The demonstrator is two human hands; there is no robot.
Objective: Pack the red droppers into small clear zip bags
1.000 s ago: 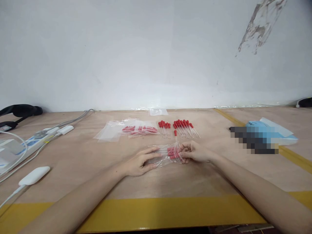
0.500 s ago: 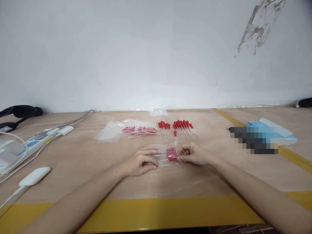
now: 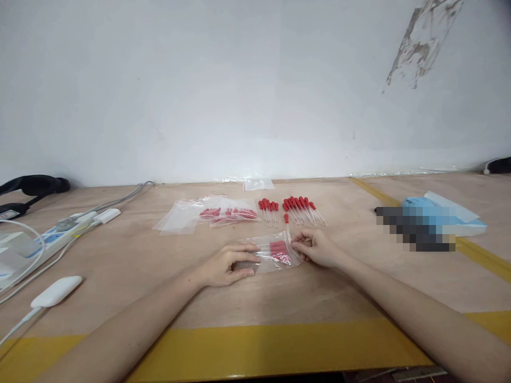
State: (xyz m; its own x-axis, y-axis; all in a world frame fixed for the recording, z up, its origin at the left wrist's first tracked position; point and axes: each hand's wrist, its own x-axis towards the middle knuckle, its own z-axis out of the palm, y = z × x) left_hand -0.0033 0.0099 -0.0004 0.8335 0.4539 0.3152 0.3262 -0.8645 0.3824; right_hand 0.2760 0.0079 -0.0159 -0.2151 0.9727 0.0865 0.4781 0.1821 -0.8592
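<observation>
Bag [image 3: 265, 266] is laid left-to-right, touched by loosely spread left hand [image 3: 227, 264], its right edge seemingly pinched by right hand [image 3: 318, 249].

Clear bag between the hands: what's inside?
Inside the clear bag, red bulbs lie toward the right hand, thin stems toward the left hand. The left fingers cover part of the bag, hiding what lies there; glare obscures the bulb count.

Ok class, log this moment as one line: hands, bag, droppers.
left hand: over left end of clear bag | right hand: at its right end | inside: red-bulbed droppers | beyond: loose droppers, filled bags
</observation>
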